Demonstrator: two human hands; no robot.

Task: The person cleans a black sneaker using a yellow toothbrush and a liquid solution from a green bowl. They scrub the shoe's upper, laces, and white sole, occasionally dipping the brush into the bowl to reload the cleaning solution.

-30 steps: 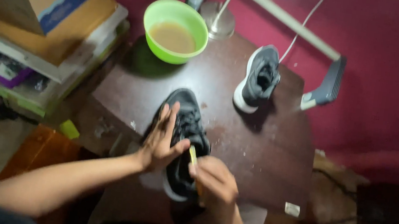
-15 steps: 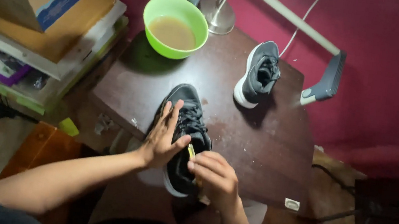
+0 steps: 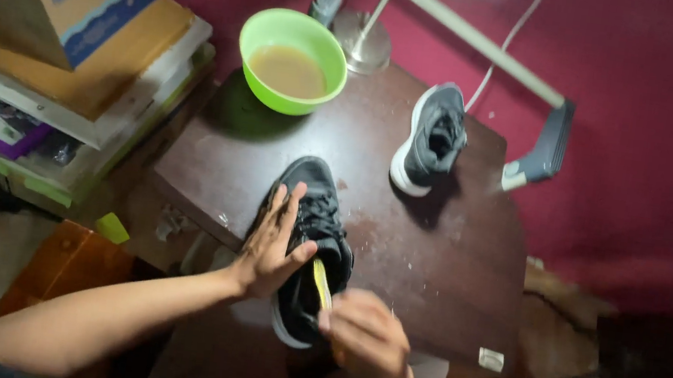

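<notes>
My left hand (image 3: 270,245) lay flat, steadying the black shoe (image 3: 307,250); my right hand (image 3: 361,331), gripping the yellow brush (image 3: 321,282), had slid toward the heel—scrubbing continued.

Black sneaker (image 3: 306,254) and yellow brush (image 3: 321,281) at the near edge of my desk (image 3: 432,254).

I see the sneaker lying sole-down, toe pointing away from me, heel with a white sole edge overhanging the near rim. Its black laces are tied over the tongue. The slim yellow brush stands slanted against the shoe's right flank near the heel, its lower end hidden.
</notes>
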